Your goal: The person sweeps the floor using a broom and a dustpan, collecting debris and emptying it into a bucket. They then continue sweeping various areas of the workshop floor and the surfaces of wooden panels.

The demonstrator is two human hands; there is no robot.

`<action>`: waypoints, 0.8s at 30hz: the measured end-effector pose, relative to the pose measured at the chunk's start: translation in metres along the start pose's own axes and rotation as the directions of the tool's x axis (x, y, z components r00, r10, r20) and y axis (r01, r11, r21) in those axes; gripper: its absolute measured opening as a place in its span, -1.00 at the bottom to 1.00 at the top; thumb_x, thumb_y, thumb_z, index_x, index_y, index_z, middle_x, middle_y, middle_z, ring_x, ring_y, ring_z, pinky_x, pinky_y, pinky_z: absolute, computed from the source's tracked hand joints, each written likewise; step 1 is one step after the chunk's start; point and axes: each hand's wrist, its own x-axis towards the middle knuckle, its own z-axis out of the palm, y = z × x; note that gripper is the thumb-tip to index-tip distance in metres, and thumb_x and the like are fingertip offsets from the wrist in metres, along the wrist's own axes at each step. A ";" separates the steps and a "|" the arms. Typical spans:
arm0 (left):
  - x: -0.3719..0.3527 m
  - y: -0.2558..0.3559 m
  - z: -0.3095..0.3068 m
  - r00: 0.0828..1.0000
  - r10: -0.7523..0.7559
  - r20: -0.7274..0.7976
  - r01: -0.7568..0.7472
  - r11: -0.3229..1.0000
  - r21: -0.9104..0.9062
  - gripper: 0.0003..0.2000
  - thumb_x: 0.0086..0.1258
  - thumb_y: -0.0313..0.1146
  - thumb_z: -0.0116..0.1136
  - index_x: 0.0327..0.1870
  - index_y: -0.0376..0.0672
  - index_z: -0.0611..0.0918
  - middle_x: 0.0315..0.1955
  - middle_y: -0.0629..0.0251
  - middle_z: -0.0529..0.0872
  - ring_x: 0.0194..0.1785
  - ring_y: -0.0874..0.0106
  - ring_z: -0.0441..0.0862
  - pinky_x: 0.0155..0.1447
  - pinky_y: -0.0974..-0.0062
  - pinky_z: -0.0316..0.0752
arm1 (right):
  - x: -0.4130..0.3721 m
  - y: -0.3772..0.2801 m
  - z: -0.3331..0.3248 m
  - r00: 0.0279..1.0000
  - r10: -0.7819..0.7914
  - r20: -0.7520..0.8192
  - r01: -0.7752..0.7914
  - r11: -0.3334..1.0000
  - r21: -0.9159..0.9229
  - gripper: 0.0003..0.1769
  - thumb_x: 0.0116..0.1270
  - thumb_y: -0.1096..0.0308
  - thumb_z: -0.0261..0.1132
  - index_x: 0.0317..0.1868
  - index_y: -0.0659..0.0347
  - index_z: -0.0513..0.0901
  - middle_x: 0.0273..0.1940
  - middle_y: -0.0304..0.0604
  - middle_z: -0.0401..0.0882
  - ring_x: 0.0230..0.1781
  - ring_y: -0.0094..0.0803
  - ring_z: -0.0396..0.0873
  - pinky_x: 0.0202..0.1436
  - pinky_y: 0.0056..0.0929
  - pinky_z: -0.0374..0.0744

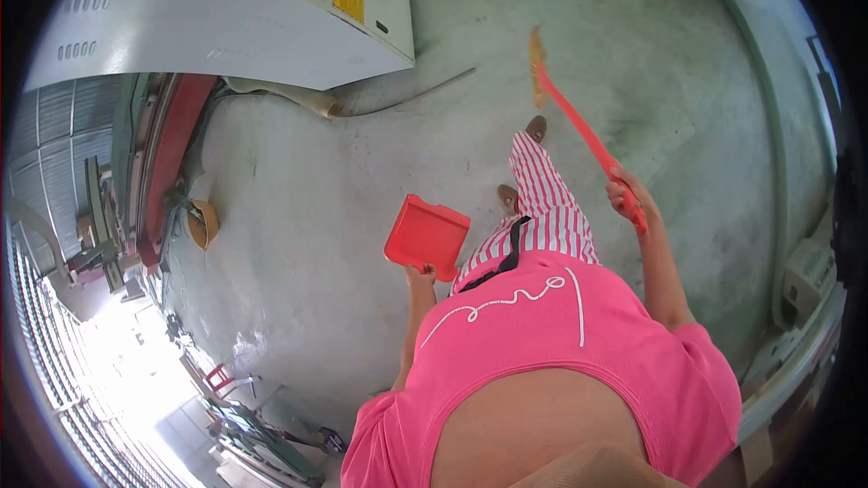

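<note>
My right hand is closed around the red handle of a hand brush. The brush points up and away, its tan bristles above the floor ahead of my feet and slightly blurred. On the other side my left hand grips a red dustpan at its near edge. The dustpan is beside my left leg, and its inside looks bare. Most of the left fingers are hidden behind the pan.
A large white machine cabinet stands ahead on the left. A thin hose lies on the grey concrete floor beside it. Machine frames and a yellowish container are at the left. A long rail runs along the right.
</note>
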 end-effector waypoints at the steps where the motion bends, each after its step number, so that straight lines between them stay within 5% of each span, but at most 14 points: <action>1: -0.001 0.001 -0.003 1.000 0.002 0.002 -0.002 1.000 -0.014 -0.69 0.07 -0.11 0.06 -0.34 -0.14 0.39 -0.59 0.30 0.41 -0.54 0.44 0.38 -0.43 0.50 0.39 | 0.019 -0.003 0.022 0.995 0.009 0.099 -0.007 1.000 -0.019 -0.85 0.19 0.32 0.13 -0.26 0.02 0.33 -0.71 -0.43 0.17 -0.79 -0.73 0.19 -0.81 -0.78 0.20; 4: -0.010 0.004 -0.017 0.999 0.014 0.044 -0.012 0.999 -0.053 -0.65 -0.02 -0.12 0.17 -0.33 -0.14 0.39 -0.59 0.30 0.40 -0.52 0.41 0.38 -0.40 0.47 0.40 | 0.092 -0.011 0.066 0.954 0.077 0.291 -0.105 0.991 0.081 -0.84 0.16 0.34 0.16 -0.33 0.10 0.32 -0.72 -0.41 0.18 -0.79 -0.72 0.22 -0.80 -0.77 0.23; 6: -0.021 0.004 -0.020 0.999 0.021 -0.030 -0.021 1.000 -0.018 -0.62 0.04 0.11 0.01 -0.34 0.00 0.46 -0.62 0.38 0.42 -0.55 0.54 0.34 -0.53 0.63 0.30 | 0.149 -0.018 0.102 0.896 0.147 0.418 -0.241 0.953 0.182 -0.82 0.14 0.37 0.17 -0.40 0.15 0.29 -0.72 -0.39 0.20 -0.79 -0.69 0.24 -0.77 -0.76 0.27; 7: -0.010 0.005 -0.030 0.919 0.252 0.305 -0.323 0.923 0.210 -0.66 0.05 0.06 0.02 -0.35 -0.01 0.45 -0.61 0.37 0.43 -0.55 0.53 0.35 -0.53 0.62 0.30 | 0.182 -0.023 0.122 0.872 0.184 0.454 -0.319 0.916 0.243 -0.81 0.13 0.38 0.17 -0.45 0.16 0.28 -0.71 -0.38 0.22 -0.79 -0.67 0.25 -0.75 -0.75 0.30; 8: 0.010 0.008 -0.050 0.690 0.341 0.638 -0.636 0.707 0.309 -0.70 0.06 0.00 0.02 -0.35 -0.01 0.45 -0.60 0.37 0.44 -0.55 0.52 0.36 -0.53 0.62 0.31 | 0.211 -0.024 0.139 0.855 0.162 0.493 -0.313 0.919 0.241 -0.79 0.12 0.39 0.17 -0.49 0.16 0.26 -0.71 -0.37 0.22 -0.80 -0.66 0.26 -0.74 -0.74 0.32; 10: 0.034 0.031 -0.072 0.531 0.331 0.781 -0.848 0.203 0.490 -0.78 0.08 -0.10 0.00 -0.39 -0.02 0.44 -0.58 0.36 0.45 -0.55 0.49 0.36 -0.54 0.60 0.30 | 0.260 -0.028 0.168 0.830 0.130 0.543 -0.307 0.919 0.248 -0.77 0.12 0.39 0.16 -0.54 0.16 0.25 -0.71 -0.36 0.23 -0.80 -0.65 0.27 -0.72 -0.73 0.34; 13: 0.000 0.043 -0.074 0.557 0.316 0.768 -0.830 0.197 0.521 -0.82 0.09 -0.16 -0.02 -0.40 -0.03 0.42 -0.58 0.36 0.43 -0.57 0.48 0.35 -0.54 0.58 0.30 | 0.322 -0.033 0.179 0.833 0.214 0.511 -0.411 0.858 0.310 -0.80 0.08 0.46 0.15 -0.43 0.17 0.24 -0.70 -0.32 0.24 -0.75 -0.61 0.32 -0.72 -0.71 0.36; 15: -0.036 0.053 -0.054 0.789 0.384 0.480 -0.605 0.620 0.499 -0.81 0.11 -0.16 -0.03 -0.38 -0.05 0.41 -0.58 0.36 0.42 -0.58 0.48 0.34 -0.53 0.56 0.30 | 0.335 -0.033 0.171 0.852 0.176 0.494 -0.384 0.851 0.359 -0.80 0.08 0.47 0.15 -0.43 0.18 0.24 -0.70 -0.33 0.24 -0.75 -0.61 0.32 -0.72 -0.71 0.37; 17: -0.068 0.046 -0.024 0.952 0.258 0.163 -0.292 0.927 0.236 -0.80 0.12 -0.15 -0.05 -0.36 -0.06 0.41 -0.58 0.36 0.41 -0.59 0.48 0.32 -0.51 0.54 0.30 | 0.344 -0.040 0.155 0.875 0.121 0.468 -0.337 0.846 0.412 -0.80 0.07 0.47 0.16 -0.44 0.19 0.24 -0.71 -0.34 0.22 -0.74 -0.61 0.30 -0.72 -0.70 0.38; 18: -0.078 0.039 -0.013 0.992 0.121 0.027 -0.122 0.992 0.032 -0.80 0.13 -0.15 -0.06 -0.35 -0.06 0.40 -0.57 0.35 0.40 -0.59 0.48 0.31 -0.51 0.53 0.30 | 0.344 -0.043 0.140 0.878 0.099 0.469 -0.328 0.838 0.437 -0.80 0.07 0.48 0.16 -0.44 0.19 0.24 -0.71 -0.34 0.22 -0.75 -0.61 0.29 -0.72 -0.70 0.39; 24: -0.066 0.016 0.036 0.990 0.099 0.105 -0.098 0.995 -0.015 -0.77 0.17 -0.12 -0.11 -0.33 -0.08 0.40 -0.56 0.33 0.40 -0.58 0.49 0.30 -0.52 0.55 0.27 | 0.233 -0.072 0.089 0.919 0.092 0.384 -0.118 0.992 0.044 -0.83 0.15 0.33 0.16 -0.40 0.14 0.30 -0.71 -0.37 0.25 -0.78 -0.69 0.25 -0.77 -0.75 0.30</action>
